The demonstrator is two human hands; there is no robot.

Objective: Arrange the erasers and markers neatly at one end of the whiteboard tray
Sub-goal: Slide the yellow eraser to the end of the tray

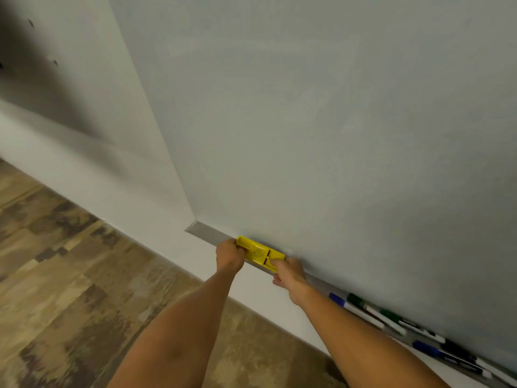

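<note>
Two yellow erasers lie end to end on the grey whiteboard tray [202, 230], close to its left end. My left hand [229, 256] grips the left yellow eraser [250, 247]. My right hand [289, 277] holds the right yellow eraser [272, 259], which touches the first. Further right along the tray lie several markers: a blue-capped marker [354, 310], a green-capped marker [375, 313], and more blue and black ones [447, 357] toward the lower right corner.
The whiteboard [335, 121] fills the upper right. A white wall [98, 141] runs on the left and below the tray. Wood-patterned floor [70, 275] lies beneath. A short bare stretch of tray lies left of the erasers.
</note>
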